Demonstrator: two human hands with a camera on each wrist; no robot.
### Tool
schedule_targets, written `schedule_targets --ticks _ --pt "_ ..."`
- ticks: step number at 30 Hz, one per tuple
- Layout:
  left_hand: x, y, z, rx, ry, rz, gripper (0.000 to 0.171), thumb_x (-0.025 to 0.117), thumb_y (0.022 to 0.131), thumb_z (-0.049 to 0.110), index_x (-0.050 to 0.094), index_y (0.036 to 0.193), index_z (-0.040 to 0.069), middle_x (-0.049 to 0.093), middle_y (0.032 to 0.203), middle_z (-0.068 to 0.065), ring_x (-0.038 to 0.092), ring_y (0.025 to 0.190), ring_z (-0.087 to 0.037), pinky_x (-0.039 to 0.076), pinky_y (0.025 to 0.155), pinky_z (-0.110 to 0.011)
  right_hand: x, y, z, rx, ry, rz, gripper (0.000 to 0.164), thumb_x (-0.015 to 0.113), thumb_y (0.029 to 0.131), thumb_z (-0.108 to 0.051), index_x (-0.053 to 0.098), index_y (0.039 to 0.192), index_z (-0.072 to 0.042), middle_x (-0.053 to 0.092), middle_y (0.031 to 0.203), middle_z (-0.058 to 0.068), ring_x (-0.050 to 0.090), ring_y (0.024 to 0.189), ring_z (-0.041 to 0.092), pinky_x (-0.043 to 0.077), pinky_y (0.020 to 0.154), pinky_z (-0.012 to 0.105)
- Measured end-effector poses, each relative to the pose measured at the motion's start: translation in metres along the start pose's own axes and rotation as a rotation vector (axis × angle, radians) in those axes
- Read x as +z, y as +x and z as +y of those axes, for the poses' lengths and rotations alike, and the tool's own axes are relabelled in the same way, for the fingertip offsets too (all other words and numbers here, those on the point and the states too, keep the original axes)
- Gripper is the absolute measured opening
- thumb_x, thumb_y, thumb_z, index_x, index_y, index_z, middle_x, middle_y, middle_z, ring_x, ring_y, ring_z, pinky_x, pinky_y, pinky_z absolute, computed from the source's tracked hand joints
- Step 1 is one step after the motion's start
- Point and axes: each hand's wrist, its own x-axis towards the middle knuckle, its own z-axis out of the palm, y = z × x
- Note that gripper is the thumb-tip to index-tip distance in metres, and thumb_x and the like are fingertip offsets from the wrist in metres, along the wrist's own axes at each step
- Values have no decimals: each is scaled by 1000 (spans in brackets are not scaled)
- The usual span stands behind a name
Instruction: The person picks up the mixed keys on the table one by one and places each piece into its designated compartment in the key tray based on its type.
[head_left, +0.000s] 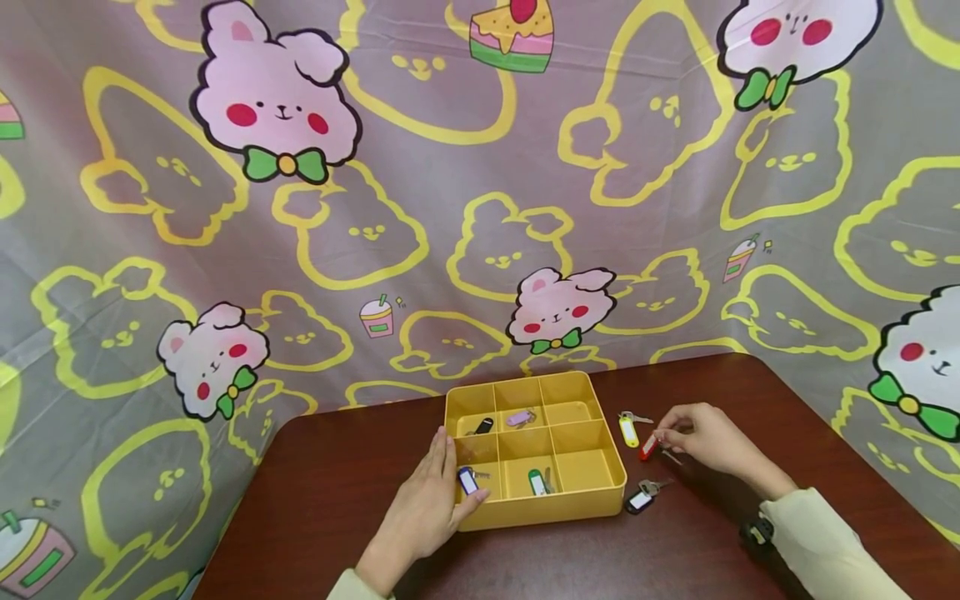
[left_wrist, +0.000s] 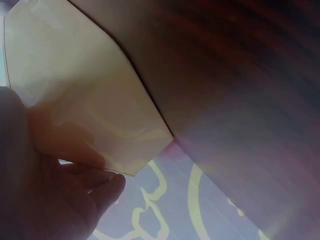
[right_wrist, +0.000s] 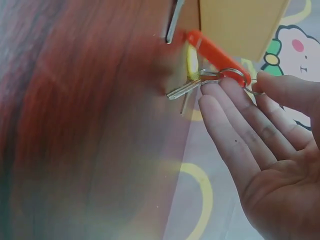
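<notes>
In the head view, my left hand (head_left: pixel 423 500) rests against the left wall of a yellow divided box (head_left: pixel 540 510), its thumb over the front rim near the corner. My right hand (head_left: pixel 708 437) is right of the box, pinching the metal ring of a red key tag (head_left: pixel 648 446) between thumb and fingertips. Keys (right_wrist: pixel 184 90) hang from that ring in the right wrist view. Inside the box are a blue key tag (head_left: pixel 468 481) front left, a green key tag (head_left: pixel 536 482) front middle, a black one (head_left: pixel 484 426) back left and a pink one (head_left: pixel 519 418) back middle.
Beside the box's right wall, a yellow key tag (head_left: pixel 628 431) with keys lies on the dark wooden table (head_left: pixel 330 483). Another black key tag (head_left: pixel 640 500) with keys lies near the front right corner. A patterned curtain (head_left: pixel 420 208) hangs behind the table.
</notes>
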Motion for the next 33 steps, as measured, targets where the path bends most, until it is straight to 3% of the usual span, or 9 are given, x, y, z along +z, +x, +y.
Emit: schedule_targets --ticks 9,14,21,33 --pt "1 0 0 -12 -11 10 95 45 105 65 33 158 -12 23 170 -33 34 158 -42 43 123 -48 -5 2 -13 0 23 73 6 78 94 -10 75 89 -7 76 85 2 70 77 12 56 65 21" --pt "1 0 1 -18 -37 22 95 47 105 65 32 159 -11 23 170 -33 36 156 -42 44 121 -48 -8 2 -18 -43 -21 134 8 81 92 -14 74 87 -13 74 84 -4 66 80 1 52 69 21" --pt "3 0 1 -28 -52 18 93 50 105 62 32 159 -11 21 171 -32 37 156 -42 44 122 -48 -13 3 -31 -52 -15 162 14 83 92 -18 75 90 -6 74 85 -4 65 81 2 51 70 21" --pt "3 0 1 -32 -53 23 92 51 104 62 35 158 -11 22 170 -32 36 156 -42 43 122 -49 -16 6 -46 -65 1 206 6 82 93 -25 83 95 -19 80 88 -5 64 81 -2 53 69 21"
